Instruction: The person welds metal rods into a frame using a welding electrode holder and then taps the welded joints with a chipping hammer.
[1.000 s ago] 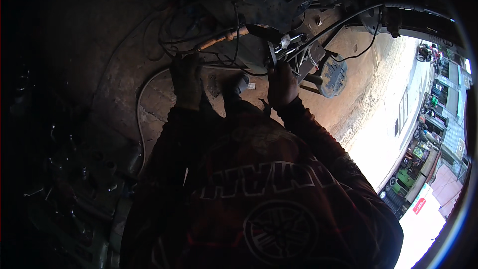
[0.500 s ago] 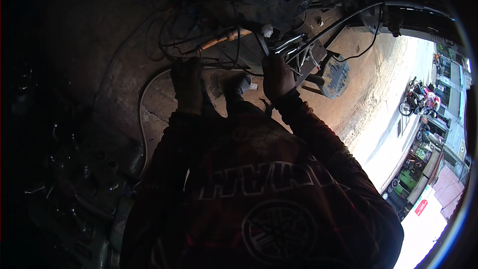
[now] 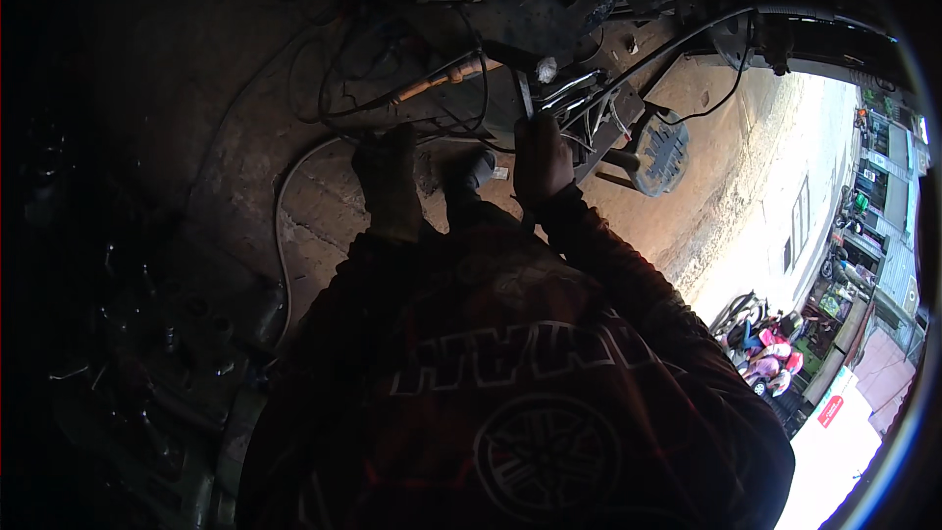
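Note:
My right hand (image 3: 543,159), bare below a dark sleeve, is closed around the lower end of a flat metal bar (image 3: 524,94) that points up and away from me. My left hand (image 3: 387,182), which seems gloved, is closed beside a tangle of dark cables (image 3: 343,123); deep shade hides what its fingers hold. Beyond and between the hands lies a long orange-brown handle (image 3: 442,79). Several thin bright rods (image 3: 572,88) lie just past my right hand. Near the bar's upper part is a small whitish lump (image 3: 547,70).
Dark metal framework (image 3: 530,0) hangs across the far side. A stool (image 3: 659,155) stands right of my hands. A pale hose (image 3: 281,226) curves along the floor at left, near dark machine parts (image 3: 167,363). Outside at right, people ride a motorcycle (image 3: 770,353) on the bright street.
My left hand has shifted right and slightly nearer me, and the cables beside it have moved. My right hand and the bar have shifted slightly. The motorcycle outside has travelled lower in view.

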Demonstrator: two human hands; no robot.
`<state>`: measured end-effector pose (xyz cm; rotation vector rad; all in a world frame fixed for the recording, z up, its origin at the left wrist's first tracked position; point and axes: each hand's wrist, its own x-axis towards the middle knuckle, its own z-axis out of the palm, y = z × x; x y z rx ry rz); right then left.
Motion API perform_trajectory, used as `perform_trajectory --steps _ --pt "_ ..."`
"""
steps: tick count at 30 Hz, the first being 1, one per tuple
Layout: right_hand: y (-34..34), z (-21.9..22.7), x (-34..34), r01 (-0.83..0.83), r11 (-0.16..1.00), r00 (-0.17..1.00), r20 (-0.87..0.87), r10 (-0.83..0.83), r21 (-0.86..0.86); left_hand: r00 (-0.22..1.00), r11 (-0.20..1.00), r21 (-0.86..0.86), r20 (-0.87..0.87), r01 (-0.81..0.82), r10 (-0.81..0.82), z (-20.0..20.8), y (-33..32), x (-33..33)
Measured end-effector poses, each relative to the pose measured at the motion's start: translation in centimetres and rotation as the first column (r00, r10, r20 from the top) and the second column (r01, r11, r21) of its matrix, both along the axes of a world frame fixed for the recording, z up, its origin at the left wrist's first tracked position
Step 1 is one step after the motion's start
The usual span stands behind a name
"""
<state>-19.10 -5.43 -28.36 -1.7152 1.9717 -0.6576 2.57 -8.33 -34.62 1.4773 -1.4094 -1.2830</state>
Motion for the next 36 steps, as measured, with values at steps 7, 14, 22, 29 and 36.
perform_trajectory --steps 7,14,22,29,36 --pt "0.8 -1.7 0.2 -0.048 0.995 0.993 -0.111 0.038 -0.087 0.999 0.997 0.078 -0.036 0.001 0.001 0.7 0.2 -0.6" --pt "0.6 -1.4 0.5 -0.099 0.977 0.985 -0.159 0.069 -0.187 0.993 1.0 0.015 0.115 0.026 -0.027 -0.1 0.5 -0.6" --pt "1.3 -1.2 1.2 0.1 0.992 0.986 0.139 -0.089 -0.077 0.997 0.998 -0.043 0.058 -0.047 0.05 -0.1 0.8 -1.2" --pt "1.0 -0.3 1.3 -0.088 0.98 0.989 -0.13 0.065 -0.177 0.988 0.999 -0.018 0.146 0.047 -0.044 -0.2 0.5 -0.7" --pt "1.7 -0.7 0.2 -0.047 0.974 0.997 -0.076 0.03 -0.223 0.882 0.959 -0.184 0.459 0.214 -0.108 2.3 -0.4 -0.8"
